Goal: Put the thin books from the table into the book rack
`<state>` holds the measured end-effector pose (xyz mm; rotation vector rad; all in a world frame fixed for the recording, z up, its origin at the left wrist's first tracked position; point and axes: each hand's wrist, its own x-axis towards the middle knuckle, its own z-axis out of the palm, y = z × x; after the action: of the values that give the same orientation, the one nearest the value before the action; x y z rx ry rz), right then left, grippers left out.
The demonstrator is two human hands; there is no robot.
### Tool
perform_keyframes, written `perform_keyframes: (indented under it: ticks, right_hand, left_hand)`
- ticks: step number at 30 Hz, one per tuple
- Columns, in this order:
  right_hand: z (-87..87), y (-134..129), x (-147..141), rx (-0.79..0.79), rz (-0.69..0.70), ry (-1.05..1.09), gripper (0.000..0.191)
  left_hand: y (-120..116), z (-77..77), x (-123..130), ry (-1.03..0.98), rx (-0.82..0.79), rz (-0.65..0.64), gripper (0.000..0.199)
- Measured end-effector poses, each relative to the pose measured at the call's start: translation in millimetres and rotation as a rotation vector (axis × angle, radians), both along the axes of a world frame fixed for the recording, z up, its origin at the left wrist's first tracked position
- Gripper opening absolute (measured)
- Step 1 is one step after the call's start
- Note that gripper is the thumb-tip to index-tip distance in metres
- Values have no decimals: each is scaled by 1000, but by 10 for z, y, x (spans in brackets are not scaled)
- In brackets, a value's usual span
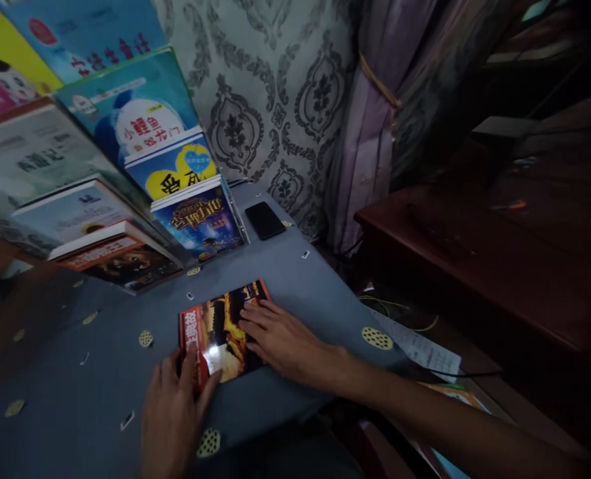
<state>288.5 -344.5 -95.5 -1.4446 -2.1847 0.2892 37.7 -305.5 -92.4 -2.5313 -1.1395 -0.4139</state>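
The glossy red-and-black paperback book (pixel 224 334) lies flat, long axis apparently running from the left hand (pixel 169 406) to the right hand (pixel 286 342), both resting loosely extended, ungripping fingers on it.

The head view looks forward and down over the nearby table (pixel 100 382).

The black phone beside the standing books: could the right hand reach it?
Probably yes: the right hand rests on the flat book, and nothing seems to stand between it and the black phone. It would likely need to stretch forward.
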Motion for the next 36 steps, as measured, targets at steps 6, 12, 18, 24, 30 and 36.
perform_keyframes:
  ticks: [6,12,18,24,30,36]
  right_hand:
    - [16,2,369,-74,-169,-92,43]
    - [120,180,152,-121,-27,-46,48]
    - [56,600,-59,-68,149,-9,46]
    - [-17,710,74,-6,-22,-113,43]
    - [-45,499,520,-87,-282,-113,58]
    - [-90,270,638,-119,-400,-134,60]
  left_hand:
    - [-9,112,575,144,24,-78,58]
    - [39,-2,755,-2,67,-239,59]
    - [9,-63,745,-15,-17,-181,58]
    - [21,-68,711,-7,-29,-172,62]
    - [62,-63,689,-50,-32,-195,63]
    - [128,-90,629,-92,-104,-266,64]
